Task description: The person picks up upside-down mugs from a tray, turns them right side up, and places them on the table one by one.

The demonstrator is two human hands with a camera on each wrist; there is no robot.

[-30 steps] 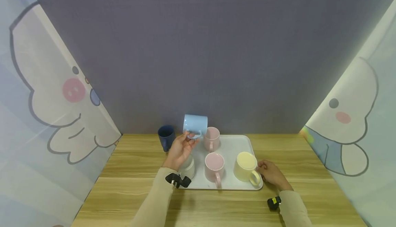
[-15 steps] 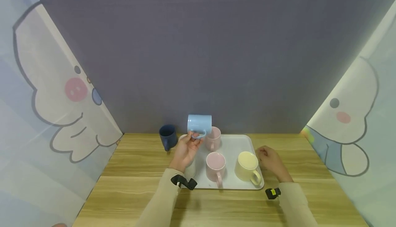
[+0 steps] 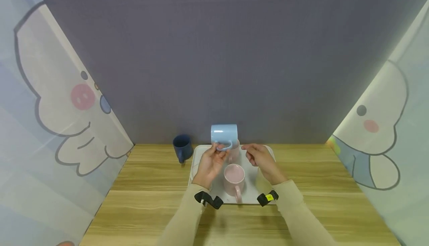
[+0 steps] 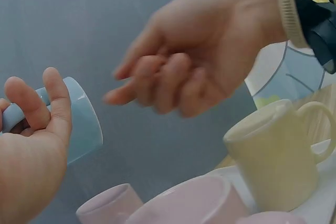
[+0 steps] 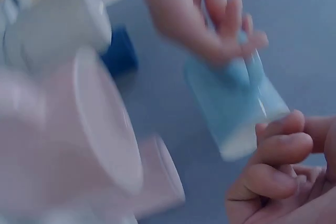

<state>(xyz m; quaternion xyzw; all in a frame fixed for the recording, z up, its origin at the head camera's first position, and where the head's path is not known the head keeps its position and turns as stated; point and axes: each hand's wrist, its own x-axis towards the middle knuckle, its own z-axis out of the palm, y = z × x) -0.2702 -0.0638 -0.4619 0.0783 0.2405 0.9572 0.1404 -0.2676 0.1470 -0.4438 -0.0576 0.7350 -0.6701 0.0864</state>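
My left hand [image 3: 208, 167] holds a light blue mug [image 3: 223, 133] by its handle, raised above the tray and tipped onto its side. The mug's mouth faces right in the head view. Close to its right side is my right hand [image 3: 263, 162], its fingers loosely bent with nothing in them; a small gap shows in the left wrist view. Below, a pink mug [image 3: 234, 179] stands on the white tray [image 3: 248, 197], with a second pink mug [image 3: 235, 153] behind it, partly covered by the blue one.
On the tray's right, a yellow mug [image 4: 275, 156] is mostly behind my right arm in the head view. A white mug [image 5: 58, 30] stands at the left. A dark blue mug [image 3: 182, 149] sits on the wooden table [image 3: 144, 186] beside the tray, before a grey wall [image 3: 214, 59].
My left hand has carried the light blue mug rightward. My right hand has left the tray's right edge and moved up and left, close to that mug.
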